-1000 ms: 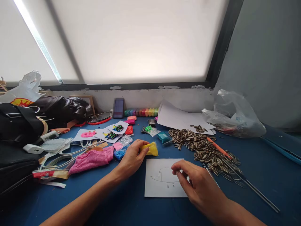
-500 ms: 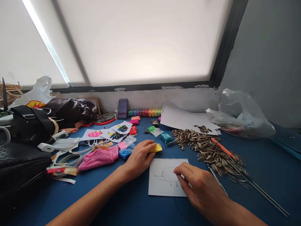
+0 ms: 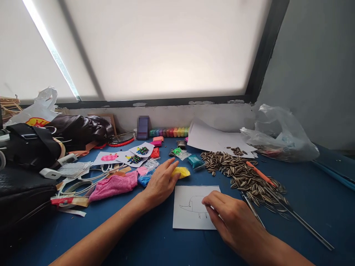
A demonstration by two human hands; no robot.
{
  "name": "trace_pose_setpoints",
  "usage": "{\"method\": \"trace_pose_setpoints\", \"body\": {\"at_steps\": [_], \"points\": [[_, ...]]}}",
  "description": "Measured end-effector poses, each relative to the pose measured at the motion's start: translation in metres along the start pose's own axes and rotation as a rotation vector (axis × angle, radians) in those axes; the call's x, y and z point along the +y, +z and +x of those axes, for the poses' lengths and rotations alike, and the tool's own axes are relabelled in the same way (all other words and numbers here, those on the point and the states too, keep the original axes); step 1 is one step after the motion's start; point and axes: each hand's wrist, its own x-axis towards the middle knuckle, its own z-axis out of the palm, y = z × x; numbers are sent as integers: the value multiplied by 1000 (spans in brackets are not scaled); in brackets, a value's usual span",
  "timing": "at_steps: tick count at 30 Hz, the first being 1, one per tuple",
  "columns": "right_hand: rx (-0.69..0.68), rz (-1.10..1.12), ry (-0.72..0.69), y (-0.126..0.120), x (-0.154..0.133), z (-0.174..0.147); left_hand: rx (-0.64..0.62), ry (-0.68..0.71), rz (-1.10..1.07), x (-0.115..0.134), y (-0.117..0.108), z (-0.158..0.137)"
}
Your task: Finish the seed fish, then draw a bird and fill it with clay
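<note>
My left hand [image 3: 163, 181] rests beside a yellow clay packet [image 3: 181, 172], fingers stretched out and apart, the thumb close to the packet's edge. A blue clay packet [image 3: 145, 178] lies just left of that hand. Over the right part of a white sheet [image 3: 183, 221], my right hand [image 3: 230, 214] is closed in a pinch. Whatever sits between its fingertips is hidden. The sheet bears a pencil-like line drawing of a rounded body with a pointed snout and short legs, partly covered by the right hand.
Sunflower seeds [image 3: 244, 173] are heaped at right, with an orange pen-like tool [image 3: 260, 174] and metal tweezers [image 3: 307, 225] among them. A teal clay packet [image 3: 195, 161] lies behind the sheet. Pink cloth [image 3: 113, 186], cables and bags crowd the left. Decorated papers [image 3: 108, 158] lie farther back.
My left hand's fingers have spread off the yellow clay packet, which now shows more fully. My right hand stays pinched over the sheet. The view has shifted slightly.
</note>
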Motion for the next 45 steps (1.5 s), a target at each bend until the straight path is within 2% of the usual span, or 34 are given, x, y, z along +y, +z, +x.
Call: {"method": "trace_pose_setpoints", "body": {"at_steps": [3, 6, 12, 22, 29, 34, 38, 42, 45], "points": [[-1, -6, -6, 0, 0, -1, 4, -64, 130, -1, -9, 2], [-4, -11, -12, 0, 0, -1, -44, -118, 228, -4, -15, 3], [-15, -22, -15, 0, 0, 0, -154, -71, 268, -4, -22, 3], [-43, -13, 4, 0, 1, -1, -131, -51, 314, -11, -24, 5], [-66, -10, 19, 0, 0, -1, 12, 2, 295, -16, -21, 6], [-58, -8, 21, 1, 2, 0, 222, 29, 202, -15, -31, 9], [-41, -5, 21, 1, 2, -1, 367, 32, 39, -14, -47, 12], [-18, 4, 26, 0, 0, 0, 374, 43, -198, -1, -57, 9], [70, 115, 120, -4, 0, 2, 281, 45, -418, 20, -61, 3]]}}
